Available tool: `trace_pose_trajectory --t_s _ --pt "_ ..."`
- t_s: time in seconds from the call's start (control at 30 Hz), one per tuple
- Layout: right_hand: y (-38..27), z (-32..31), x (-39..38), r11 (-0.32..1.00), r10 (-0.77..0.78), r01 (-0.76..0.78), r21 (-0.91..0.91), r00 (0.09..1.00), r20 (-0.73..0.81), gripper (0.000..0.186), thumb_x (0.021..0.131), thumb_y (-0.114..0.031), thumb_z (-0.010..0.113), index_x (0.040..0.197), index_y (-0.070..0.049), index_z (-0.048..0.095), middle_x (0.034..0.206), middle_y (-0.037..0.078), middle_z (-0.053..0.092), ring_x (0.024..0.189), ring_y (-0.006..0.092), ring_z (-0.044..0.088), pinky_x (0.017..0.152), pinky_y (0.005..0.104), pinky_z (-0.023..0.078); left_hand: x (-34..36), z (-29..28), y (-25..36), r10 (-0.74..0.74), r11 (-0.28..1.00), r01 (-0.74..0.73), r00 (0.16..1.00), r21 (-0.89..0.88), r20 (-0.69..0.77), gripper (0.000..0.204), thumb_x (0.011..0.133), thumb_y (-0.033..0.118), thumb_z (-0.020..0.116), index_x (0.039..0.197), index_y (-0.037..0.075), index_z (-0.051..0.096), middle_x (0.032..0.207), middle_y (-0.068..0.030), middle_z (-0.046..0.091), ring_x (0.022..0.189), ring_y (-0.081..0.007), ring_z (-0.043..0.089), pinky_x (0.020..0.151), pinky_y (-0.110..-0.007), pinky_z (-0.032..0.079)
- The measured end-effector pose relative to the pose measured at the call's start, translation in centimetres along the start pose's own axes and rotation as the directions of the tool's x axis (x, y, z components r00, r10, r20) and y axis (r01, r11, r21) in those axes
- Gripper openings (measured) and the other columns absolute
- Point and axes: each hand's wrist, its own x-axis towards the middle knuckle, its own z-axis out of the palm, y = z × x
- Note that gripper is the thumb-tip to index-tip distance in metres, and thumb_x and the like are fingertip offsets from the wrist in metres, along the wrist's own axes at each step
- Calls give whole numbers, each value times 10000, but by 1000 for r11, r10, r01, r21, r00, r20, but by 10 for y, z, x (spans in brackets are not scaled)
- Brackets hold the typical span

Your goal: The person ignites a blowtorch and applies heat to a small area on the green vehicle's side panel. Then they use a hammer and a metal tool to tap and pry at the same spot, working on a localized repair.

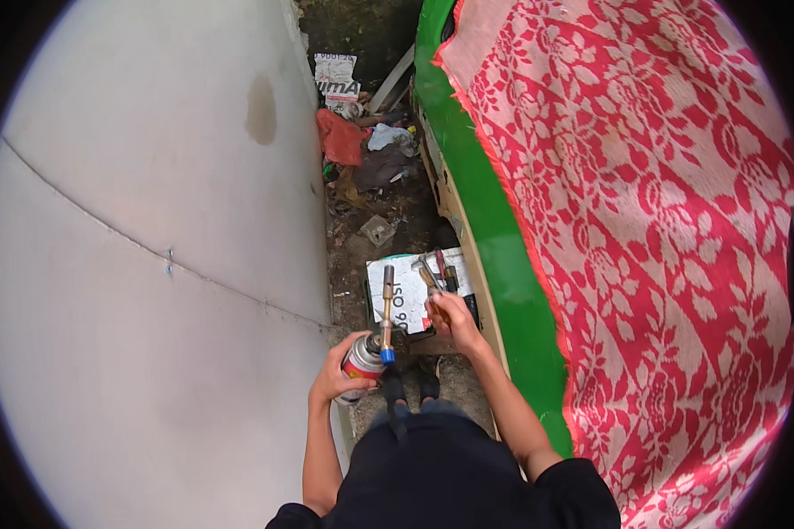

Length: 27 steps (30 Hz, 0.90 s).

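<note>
The blow torch (387, 300) stands nearly upright in the picture, in front of the person's body, screwed on a red and silver gas can (360, 363). Its brass tube points away from the person, and a blue knob (387, 357) sits at its lower end. The left hand (333, 372) is wrapped around the can. The right hand (454, 319) is apart from the left, its fingers curled closed on a slim tan-ended tool (427, 277); what kind of tool it is, I cannot make out.

No flame shows at the nozzle. By my reading, the step in hand is readying: the torch is held up and the small tool is at hand beside it. The next move seems to call for a steady hold on the can, the nozzle kept off the cloth, and a sure grip with the right hand.

Beyond the hands, a white printed board (401, 304) lies below, with dark-handled tools (451, 279) at its right side. The person's shoes (429, 381) are nearer the body. To the right runs a green panel (494, 238), overlaid by a red and pale flowered cloth (653, 220); to the left rises a grey wall (176, 353). Farther ahead, a red plastic bag (340, 138) lies among litter.
</note>
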Motion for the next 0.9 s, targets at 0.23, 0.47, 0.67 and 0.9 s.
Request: trace_pose_trajectory --t_s 0.23,0.47,0.67,0.9 --pt "-14 9 22 990 -91 88 -114 996 -22 399 988 -377 479 693 -109 471 563 -53 393 479 58 317 458 257 231 -2 -10 15 56 998 -55 998 -33 20 822 573 126 880 1329 13 578 1130 -44 668 1040 -147 617 968 -305 473" --pt "-20 23 35 984 -142 135 -120 988 -54 508 1023 -420 305 668 -107 488 588 -45 451 483 49 326 449 253 238 -1 -16 22 83 996 -84 995 20 63 830 570 119 884 1334 11 578 1137 -48 674 1052 -153 619 978 -314 475" --pt "-19 14 48 896 -281 235 -377 957 -70 453 1024 -363 354 756 -39 523 659 37 521 587 141 454 560 318 357 1 -11 23 69 995 -76 991 63 111 838 562 137 894 1330 14 581 1146 -56 681 1060 -153 620 987 -320 472" --pt "-60 32 26 561 -394 228 -796 919 -14 406 1013 -300 380 876 4 611 844 207 655 859 405 641 752 492 464 -2 -12 29 35 988 -50 994 144 104 816 570 152 891 1315 24 585 1121 -71 691 1038 -165 632 972 -325 484"
